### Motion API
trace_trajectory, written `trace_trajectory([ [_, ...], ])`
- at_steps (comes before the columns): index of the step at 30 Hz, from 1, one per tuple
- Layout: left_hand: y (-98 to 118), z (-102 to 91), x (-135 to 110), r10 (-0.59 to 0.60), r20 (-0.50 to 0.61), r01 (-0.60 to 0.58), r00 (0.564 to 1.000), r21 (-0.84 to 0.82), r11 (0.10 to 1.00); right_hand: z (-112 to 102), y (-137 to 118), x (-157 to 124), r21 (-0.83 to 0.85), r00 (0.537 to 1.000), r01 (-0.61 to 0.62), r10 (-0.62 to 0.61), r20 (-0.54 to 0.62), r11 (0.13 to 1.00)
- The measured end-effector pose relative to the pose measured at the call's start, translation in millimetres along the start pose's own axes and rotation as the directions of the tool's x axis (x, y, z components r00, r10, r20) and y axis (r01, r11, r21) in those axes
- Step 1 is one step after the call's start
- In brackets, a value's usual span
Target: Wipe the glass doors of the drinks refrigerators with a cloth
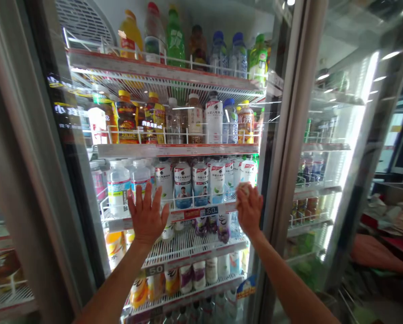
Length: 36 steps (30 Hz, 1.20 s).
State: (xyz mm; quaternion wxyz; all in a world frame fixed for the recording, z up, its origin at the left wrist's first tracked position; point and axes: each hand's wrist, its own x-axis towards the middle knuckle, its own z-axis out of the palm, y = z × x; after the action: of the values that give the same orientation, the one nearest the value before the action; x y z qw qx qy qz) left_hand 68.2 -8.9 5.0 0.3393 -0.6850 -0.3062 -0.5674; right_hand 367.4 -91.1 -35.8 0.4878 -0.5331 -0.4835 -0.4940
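Note:
My left hand [148, 217] is raised with its fingers spread, palm towards the glass door of a lit drinks cooler. It appears to lie flat on the glass, in front of the third shelf of bottles. My right hand [251, 213] is closed on a crumpled pale cloth [244, 189] and held up to the same door, near its right side. Whether the wad is fabric or paper is hard to see. Behind the glass, white-labelled bottles [200, 182] stand in a row between the two hands.
A metal door frame [297, 135] runs upright beyond my right hand, with another cooler section past it. Coloured bottles [176, 38] fill the top shelf. A blue and yellow sticker [246, 287] is low on the door. Reddish fabric [378, 254] lies at far right.

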Motion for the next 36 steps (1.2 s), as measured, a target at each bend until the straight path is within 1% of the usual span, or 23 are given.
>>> trace_trajectory([
  [2, 1, 0.6, 0, 0.001, -0.005, -0.001, 1.0, 0.012, 1.0, -2, 32, 5, -0.066, 0.981, -0.176, 0.17, -0.095, 0.982],
  [3, 1, 1.0, 0, 0.0, -0.007, 0.0, 1.0, 0.016, 1.0, -2, 40, 7, -0.068, 0.965, -0.24, 0.23, -0.124, 0.968],
  [4, 2, 1.5, 0, -0.002, -0.011, 0.002, 1.0, 0.019, 1.0, -1, 39, 8, -0.048, 0.957, -0.265, 0.257, -0.134, 0.963],
  [5, 2, 1.8, 0, -0.004, -0.014, 0.004, 1.0, 0.02, 1.0, 1, 30, 8, -0.012, 0.96, -0.251, 0.248, -0.129, 0.968],
  [7, 2, 2.1, 0, -0.003, -0.021, 0.004, 1.0, 0.017, 1.0, 6, -8, 3, 0.083, 0.987, -0.132, 0.139, -0.083, 0.988],
  [9, 1, 1.6, 0, -0.001, -0.024, 0.001, 1.0, 0.008, 1.0, 12, -55, -2, 0.166, 1.0, 0.025, -0.025, -0.004, 0.986],
  [11, 0, 0.8, 0, 0.003, -0.017, -0.003, 1.0, -0.003, 1.0, 14, -87, -5, 0.205, 0.983, 0.153, -0.17, 0.07, 0.967],
  [12, -1, 0.5, 0, 0.005, -0.013, -0.005, 1.0, -0.007, 1.0, 14, -91, -5, 0.211, 0.971, 0.197, -0.22, 0.092, 0.957],
  [13, -2, 0.2, 0, 0.005, -0.009, -0.005, 1.0, -0.009, 1.0, 13, -86, -3, 0.204, 0.965, 0.223, -0.246, 0.095, 0.953],
  [15, -2, -0.2, -1, 0.005, -0.004, -0.005, 1.0, -0.007, 1.0, 9, -56, 4, 0.146, 0.977, 0.199, -0.208, 0.052, 0.969],
  [17, -3, -0.2, -1, 0.005, -0.007, -0.005, 1.0, 0.001, 1.0, 6, -14, 15, 0.058, 0.997, 0.059, -0.056, -0.051, 0.997],
  [19, -2, 0.1, -1, 0.003, -0.009, -0.003, 1.0, 0.015, 1.0, 7, 14, 26, 0.014, 0.981, -0.105, 0.106, -0.16, 0.994],
  [20, -2, 0.3, -1, 0.002, -0.009, -0.001, 1.0, 0.022, 1.0, 9, 18, 30, 0.02, 0.969, -0.154, 0.155, -0.19, 0.988],
  [21, -2, 0.4, 0, 0.0, -0.009, 0.0, 1.0, 0.027, 1.0, 11, 14, 32, 0.041, 0.965, -0.167, 0.172, -0.198, 0.985],
  [22, -1, 0.6, 0, 0.001, -0.009, -0.001, 1.0, 0.03, 1.0, 13, 4, 32, 0.07, 0.972, -0.144, 0.154, -0.178, 0.987],
  [24, -1, 0.3, 0, 0.008, -0.012, -0.008, 1.0, 0.031, 0.999, 15, -26, 29, 0.139, 0.996, -0.021, 0.033, -0.083, 0.99],
  [26, -1, -1.5, -1, 0.018, -0.01, -0.017, 1.0, 0.036, 0.999, 16, -49, 27, 0.2, 0.992, 0.122, -0.124, -0.001, 0.972],
  [28, -1, -5.8, -1, 0.026, -0.002, -0.026, 1.0, 0.041, 0.999, 16, -47, 32, 0.201, 0.982, 0.185, -0.189, 0.004, 0.962],
  [29, -1, -8.9, 0, 0.033, 0.005, -0.034, 0.999, 0.041, 0.999, 15, -36, 38, 0.172, 0.986, 0.167, -0.164, -0.029, 0.971],
  [31, -4, -15.6, 7, 0.043, 0.013, -0.044, 0.999, 0.036, 0.998, 16, -5, 56, 0.107, 0.992, 0.043, -0.03, -0.122, 0.993],
  [33, -7, -20.9, 23, 0.028, 0.003, -0.028, 1.0, 0.038, 0.999, 20, 19, 79, 0.094, 0.966, -0.114, 0.132, -0.224, 0.989],
  [35, -13, -22.2, 47, 0.001, -0.035, 0.001, 0.999, 0.052, 0.999, 24, 19, 97, 0.131, 0.937, -0.191, 0.221, -0.271, 0.973],
  [36, -15, -21.1, 61, -0.009, -0.056, 0.013, 0.998, 0.06, 0.998, 26, 9, 103, 0.153, 0.938, -0.18, 0.217, -0.271, 0.972],
])
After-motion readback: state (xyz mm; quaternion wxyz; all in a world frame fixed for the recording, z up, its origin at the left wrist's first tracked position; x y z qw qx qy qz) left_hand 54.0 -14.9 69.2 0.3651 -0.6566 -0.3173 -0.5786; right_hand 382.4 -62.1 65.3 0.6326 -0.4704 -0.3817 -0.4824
